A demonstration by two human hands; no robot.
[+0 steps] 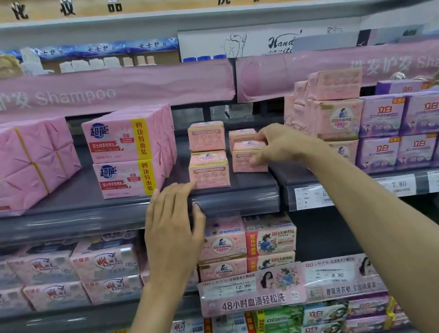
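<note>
On a grey store shelf (104,211) stand small pink soap packs. My right hand (281,143) grips one small pink pack (246,159) from its right side, thumb low and fingers over its top. Just behind it stands another small pack (240,133). To the left, two more small pink packs (207,155) are stacked one on the other. My left hand (175,229) rests on the shelf's front edge with straight fingers, just left of the lower stacked pack, holding nothing.
Large pink four-bar bundles (126,153) stand left of the small packs. Pink and purple packs (408,120) crowd the shelf at the right. Lower shelves hold more soap packs (98,268) and price tags (290,282). A pink banner (84,93) hangs above.
</note>
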